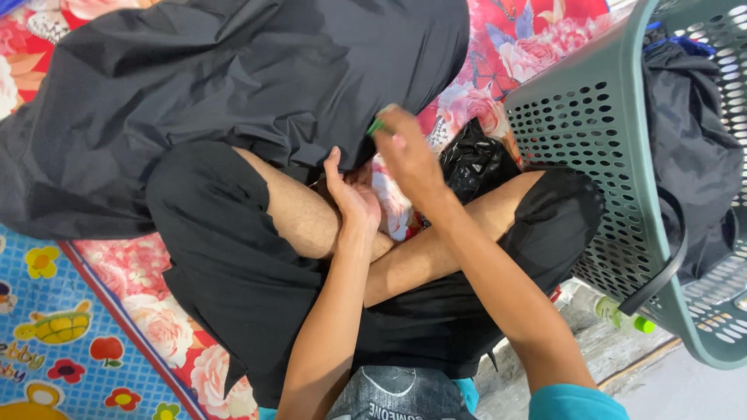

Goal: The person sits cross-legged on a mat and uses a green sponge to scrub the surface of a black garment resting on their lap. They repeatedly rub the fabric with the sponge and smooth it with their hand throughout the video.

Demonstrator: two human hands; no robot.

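Note:
A large black garment (202,85) lies spread over a red floral sheet in front of my crossed legs. My left hand (352,194) presses against the garment's near edge, thumb raised, between my knees. My right hand (406,152) is just to its right and slightly higher, pinching a small green thing (376,126) at the fabric's edge. What the green thing is cannot be made out. A black plastic bag (475,163) sits behind my right hand.
A green perforated laundry basket (591,132) stands tilted at the right with dark clothes (689,155) inside. A bottle with a green cap (622,315) lies under it. A blue cartoon-print mat (54,342) covers the lower left. The red floral sheet (537,39) shows at the top.

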